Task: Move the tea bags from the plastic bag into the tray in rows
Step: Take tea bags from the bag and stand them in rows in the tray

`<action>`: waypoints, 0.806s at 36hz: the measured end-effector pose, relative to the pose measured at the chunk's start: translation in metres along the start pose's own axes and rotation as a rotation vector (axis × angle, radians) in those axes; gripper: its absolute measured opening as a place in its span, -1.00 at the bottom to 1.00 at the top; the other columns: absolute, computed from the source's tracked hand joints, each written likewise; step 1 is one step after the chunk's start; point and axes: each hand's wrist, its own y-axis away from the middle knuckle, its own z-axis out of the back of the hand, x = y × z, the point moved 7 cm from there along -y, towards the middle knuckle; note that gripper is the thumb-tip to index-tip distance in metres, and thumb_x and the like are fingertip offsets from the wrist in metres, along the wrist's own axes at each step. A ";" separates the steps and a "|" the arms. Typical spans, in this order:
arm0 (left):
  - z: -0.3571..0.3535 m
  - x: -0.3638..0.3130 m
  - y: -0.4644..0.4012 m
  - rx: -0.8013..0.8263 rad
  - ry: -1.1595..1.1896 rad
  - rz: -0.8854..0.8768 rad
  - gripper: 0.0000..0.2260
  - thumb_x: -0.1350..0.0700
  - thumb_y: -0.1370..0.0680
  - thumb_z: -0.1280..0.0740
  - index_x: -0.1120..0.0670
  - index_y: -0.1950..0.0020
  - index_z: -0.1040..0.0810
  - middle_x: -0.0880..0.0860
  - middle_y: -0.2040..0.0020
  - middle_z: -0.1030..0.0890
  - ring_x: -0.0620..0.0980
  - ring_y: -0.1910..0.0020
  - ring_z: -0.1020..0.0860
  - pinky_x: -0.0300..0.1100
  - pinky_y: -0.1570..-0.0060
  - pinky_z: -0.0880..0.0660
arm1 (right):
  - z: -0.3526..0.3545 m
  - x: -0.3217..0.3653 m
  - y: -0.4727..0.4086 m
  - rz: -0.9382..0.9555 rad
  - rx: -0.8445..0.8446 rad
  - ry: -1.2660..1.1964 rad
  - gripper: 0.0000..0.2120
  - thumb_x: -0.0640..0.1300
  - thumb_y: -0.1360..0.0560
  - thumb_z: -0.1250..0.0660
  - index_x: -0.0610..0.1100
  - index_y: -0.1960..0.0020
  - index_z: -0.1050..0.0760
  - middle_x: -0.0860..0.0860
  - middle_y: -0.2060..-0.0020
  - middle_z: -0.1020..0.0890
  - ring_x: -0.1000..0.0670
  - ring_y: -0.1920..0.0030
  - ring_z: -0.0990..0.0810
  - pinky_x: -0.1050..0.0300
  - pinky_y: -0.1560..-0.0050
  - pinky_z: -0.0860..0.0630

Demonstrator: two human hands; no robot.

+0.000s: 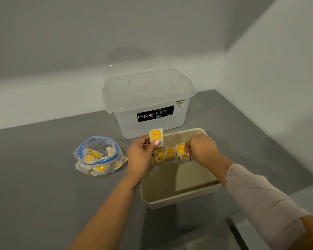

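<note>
Your left hand (143,156) pinches one tea bag (156,137) upright over the tray (179,199). Your right hand (201,148) has its fingers clamped on a bag (185,156) in the row. Plastic bag (98,156) lies left on the tabletop (43,177).

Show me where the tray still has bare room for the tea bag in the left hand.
The near half of the tray floor is bare, from the row of tea bags to its near wall. The far part is crowded by those tea bags and the right hand. The left hand holds its tea bag above the far-left corner.
</note>
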 end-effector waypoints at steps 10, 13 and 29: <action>0.000 0.000 0.000 -0.001 -0.019 0.003 -0.74 0.12 -0.54 -0.33 0.13 -0.22 -0.54 -0.04 0.01 -0.63 -0.25 0.18 -0.61 -0.45 0.24 -0.53 | 0.002 -0.001 0.001 -0.002 -0.033 0.011 -0.81 -0.20 -0.46 -0.32 0.03 0.03 -0.62 -0.01 0.00 -0.57 -0.04 0.04 -0.54 0.17 0.05 -0.48; 0.000 0.000 0.000 0.006 -0.015 0.003 -0.74 0.12 -0.54 -0.33 0.13 -0.22 -0.54 -0.04 0.01 -0.63 -0.25 0.18 -0.61 -0.44 0.22 -0.54 | 0.002 -0.002 0.001 -0.010 -0.033 0.006 -0.82 -0.20 -0.46 -0.32 0.02 0.04 -0.63 -0.01 0.00 -0.57 -0.04 0.04 -0.55 0.16 0.03 -0.51; -0.008 0.000 -0.005 0.072 -0.019 0.044 -0.76 0.11 -0.47 -0.43 0.03 -0.12 -0.58 -0.09 0.12 -0.66 -0.25 0.18 -0.63 -0.40 0.23 -0.55 | 0.041 0.001 0.001 0.003 -0.124 -0.314 -0.85 -0.03 -0.55 -0.29 -0.07 0.00 -0.59 0.01 0.12 -0.61 -0.01 0.13 -0.55 0.19 0.18 -0.43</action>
